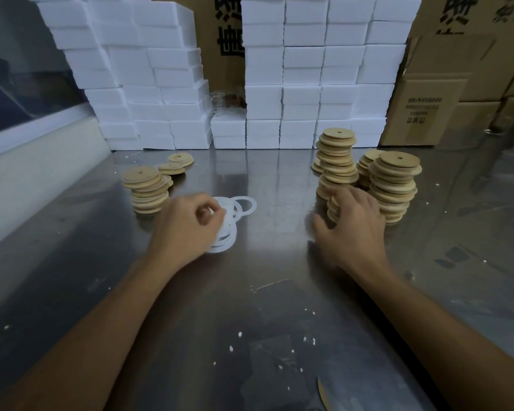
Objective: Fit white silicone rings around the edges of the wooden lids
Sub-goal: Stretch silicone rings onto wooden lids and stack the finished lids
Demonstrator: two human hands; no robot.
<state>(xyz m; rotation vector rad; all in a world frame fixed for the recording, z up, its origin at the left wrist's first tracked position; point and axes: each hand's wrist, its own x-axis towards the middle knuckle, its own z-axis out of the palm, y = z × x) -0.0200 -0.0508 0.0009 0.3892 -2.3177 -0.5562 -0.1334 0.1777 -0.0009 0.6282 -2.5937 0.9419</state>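
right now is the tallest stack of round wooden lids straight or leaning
Leaning: the tallest stack of round wooden lids is staggered, its discs offset sideways from one another.

Both bare forearms reach forward from the lower corners, angled slightly inward. The left hand (190, 223) lies back-up with its fingers curled under toward the thumb, pinching something white at the fingertips. The right hand (353, 223) is also back-up, its fingers spread and bent forward, its thumb stretched out to the left.
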